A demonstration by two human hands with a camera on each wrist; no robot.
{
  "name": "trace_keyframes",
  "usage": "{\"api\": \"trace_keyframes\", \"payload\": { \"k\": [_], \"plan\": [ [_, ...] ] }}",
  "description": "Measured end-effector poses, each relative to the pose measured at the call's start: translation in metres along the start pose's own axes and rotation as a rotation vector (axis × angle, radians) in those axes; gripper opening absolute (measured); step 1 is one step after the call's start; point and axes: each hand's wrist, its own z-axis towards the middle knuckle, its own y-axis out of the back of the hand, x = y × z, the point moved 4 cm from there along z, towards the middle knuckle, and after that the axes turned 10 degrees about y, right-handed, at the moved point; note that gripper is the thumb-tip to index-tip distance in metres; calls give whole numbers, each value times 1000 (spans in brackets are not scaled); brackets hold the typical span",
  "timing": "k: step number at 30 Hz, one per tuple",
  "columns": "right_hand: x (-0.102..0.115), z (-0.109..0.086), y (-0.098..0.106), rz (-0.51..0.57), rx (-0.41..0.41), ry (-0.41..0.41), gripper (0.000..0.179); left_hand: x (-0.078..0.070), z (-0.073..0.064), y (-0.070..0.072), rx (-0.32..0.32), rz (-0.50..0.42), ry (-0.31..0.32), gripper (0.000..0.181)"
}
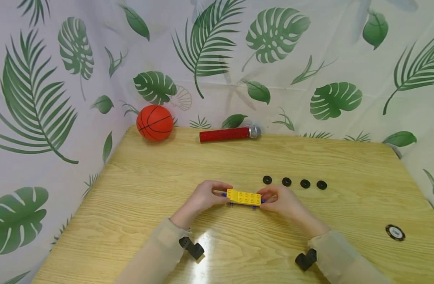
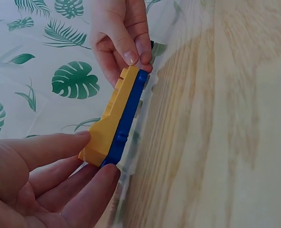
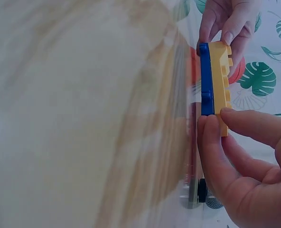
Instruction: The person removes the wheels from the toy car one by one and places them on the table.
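A toy car body of building blocks (image 1: 244,197), yellow with studs on top and blue underneath, is held between both hands in the head view. My left hand (image 1: 207,196) pinches its left end, near the sloped part. At the other end, the thumb and fingers of my right hand (image 1: 281,200) grip the block. Short blue pegs stick out along the lower side in the left wrist view, with no wheels on them. Several black wheels (image 1: 286,182) lie in a row on the table beyond the right hand.
An orange basketball (image 1: 154,122) sits at the back left of the wooden table (image 1: 149,173). Beside it lies a red microphone (image 1: 225,135) with a silver head. A black-rimmed round chip (image 1: 395,232) is on the right. A leaf-patterned cloth (image 1: 217,51) hangs behind.
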Motion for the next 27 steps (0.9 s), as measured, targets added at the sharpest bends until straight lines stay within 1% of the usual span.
{"api": "trace_keyframes", "payload": {
  "k": [8,10,16,19,24,27],
  "plan": [
    [-4,1,-2,-2,6,-30,41,1,1,-1,16,14,15,39],
    [-4,0,-2,2,10,-35,41,2,2,-2,22,5,25,38],
    [-3,-1,-4,9,5,-63,42,3,4,-3,27,-2,30,37],
    [-2,-1,-3,11,-2,-76,42,4,4,-3,21,21,26,37],
    [-3,0,-3,-2,-6,-86,40,4,5,-3,0,84,10,36],
    [-4,1,-3,-24,1,-78,40,3,5,-3,-7,106,9,36]
  ]
}}
